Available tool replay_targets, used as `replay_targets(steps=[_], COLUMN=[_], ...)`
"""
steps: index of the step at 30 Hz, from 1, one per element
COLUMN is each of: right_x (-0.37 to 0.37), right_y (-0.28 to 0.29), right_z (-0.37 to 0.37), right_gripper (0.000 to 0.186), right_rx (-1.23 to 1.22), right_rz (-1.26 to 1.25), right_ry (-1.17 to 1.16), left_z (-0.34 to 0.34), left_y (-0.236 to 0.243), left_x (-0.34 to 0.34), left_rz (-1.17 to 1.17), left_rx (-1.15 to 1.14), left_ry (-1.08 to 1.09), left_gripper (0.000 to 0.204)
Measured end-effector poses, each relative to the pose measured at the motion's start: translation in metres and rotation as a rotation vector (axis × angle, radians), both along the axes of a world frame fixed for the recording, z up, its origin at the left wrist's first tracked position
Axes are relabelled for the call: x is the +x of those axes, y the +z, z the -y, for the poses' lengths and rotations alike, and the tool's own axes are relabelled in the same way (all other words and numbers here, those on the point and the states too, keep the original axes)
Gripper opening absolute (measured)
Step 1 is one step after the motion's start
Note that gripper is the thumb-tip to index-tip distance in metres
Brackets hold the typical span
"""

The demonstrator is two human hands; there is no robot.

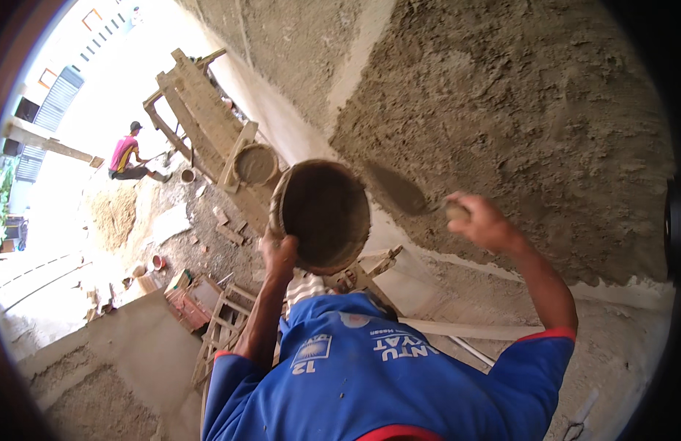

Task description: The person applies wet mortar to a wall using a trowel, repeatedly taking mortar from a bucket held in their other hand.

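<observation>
Wall plaster (517, 110) rough, matt; bucket (326, 213) mortar-caked; trowel blade (399, 191) dull.

- The left hand (279, 253) grips the bucket (324, 214) from below, left of the trowel (401, 192).
- The right hand (481, 219) holds the trowel against the wall (517, 110).
- A second bucket (256, 163) sits on the scaffold (201, 103), behind the held one.
- A crouching person (127, 158) is far left.

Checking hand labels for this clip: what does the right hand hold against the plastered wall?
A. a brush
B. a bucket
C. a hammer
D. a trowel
D: the right hand grips a trowel whose flat blade lies on the wet plaster, while the left hand holds up the bucket.
</observation>
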State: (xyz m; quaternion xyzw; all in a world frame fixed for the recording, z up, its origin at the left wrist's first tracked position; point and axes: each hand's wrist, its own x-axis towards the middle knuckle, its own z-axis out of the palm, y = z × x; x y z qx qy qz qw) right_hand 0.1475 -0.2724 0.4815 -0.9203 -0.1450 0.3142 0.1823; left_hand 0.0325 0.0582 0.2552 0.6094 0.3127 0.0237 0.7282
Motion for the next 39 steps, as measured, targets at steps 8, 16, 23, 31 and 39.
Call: replay_targets(steps=[8, 16, 23, 31, 39], right_x=[0.012, -0.023, -0.018, -0.033, -0.029], right_y=[-0.114, -0.108, -0.108, -0.155, -0.13], right_z=[-0.075, -0.042, -0.034, -0.003, -0.004], right_gripper=[0.034, 0.034, 0.029, 0.029, 0.035], right_rx=[-0.556, -0.309, -0.634, 0.07, 0.133], right_rz=[0.92, 0.897, 0.734, 0.167, 0.242], right_ry=[0.552, 0.678, 0.477, 0.314, 0.036], left_z=[0.006, 0.013, 0.048, 0.09, 0.079], left_y=[0.046, 0.073, 0.092, 0.081, 0.079], left_x=[0.033, 0.051, 0.054, 0.053, 0.054], left_rz=[0.103, 0.003, -0.078, -0.005, 0.058], left_rx=[0.078, 0.321, 0.456, 0.462, 0.203], left_ry=[-0.218, -0.412, -0.467, -0.399, -0.278], left_gripper=[0.051, 0.06, 0.06, 0.06, 0.049])
